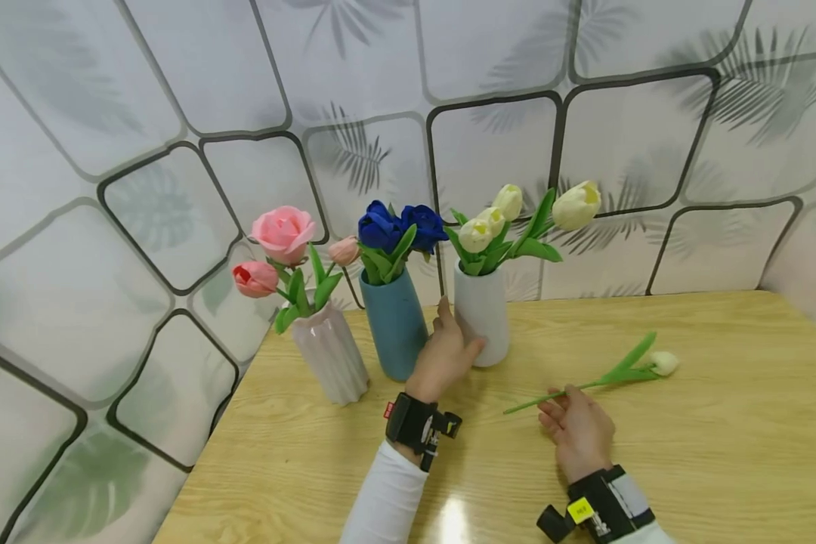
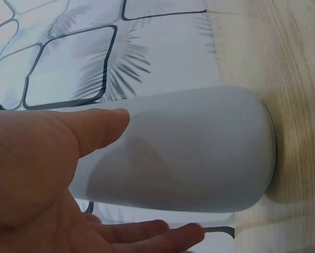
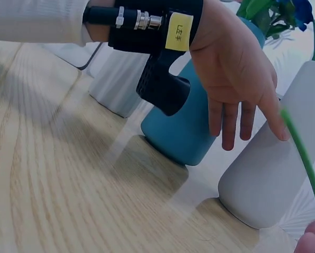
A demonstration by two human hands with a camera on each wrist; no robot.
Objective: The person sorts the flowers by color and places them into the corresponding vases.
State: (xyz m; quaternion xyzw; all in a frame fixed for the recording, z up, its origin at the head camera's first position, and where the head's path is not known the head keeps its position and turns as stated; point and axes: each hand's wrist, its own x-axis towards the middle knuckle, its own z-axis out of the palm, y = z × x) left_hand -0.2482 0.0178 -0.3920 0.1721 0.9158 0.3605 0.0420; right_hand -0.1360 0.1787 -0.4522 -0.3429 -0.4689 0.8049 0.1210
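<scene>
My left hand [image 1: 443, 357] is at the left side of a smooth white vase [image 1: 484, 313] that holds white tulips [image 1: 491, 227]. In the left wrist view its thumb lies against the vase [image 2: 199, 153], while the other fingers extend alongside. Low over the table, my right hand [image 1: 579, 432] pinches the green stem of a single white tulip [image 1: 665, 363], whose bloom points right. The bare stem end points left toward the vases. In the right wrist view only fingertips of that hand [image 3: 311, 241] show, at the bottom right corner, by the stem [image 3: 306, 163].
Left of the white vase stands a blue vase [image 1: 393, 325] with dark blue flowers [image 1: 397, 227]. Farther left is a ribbed white vase [image 1: 332, 359] with pink flowers [image 1: 284, 234]. A patterned wall covering [image 1: 496, 151] rises behind the wooden table [image 1: 734, 423].
</scene>
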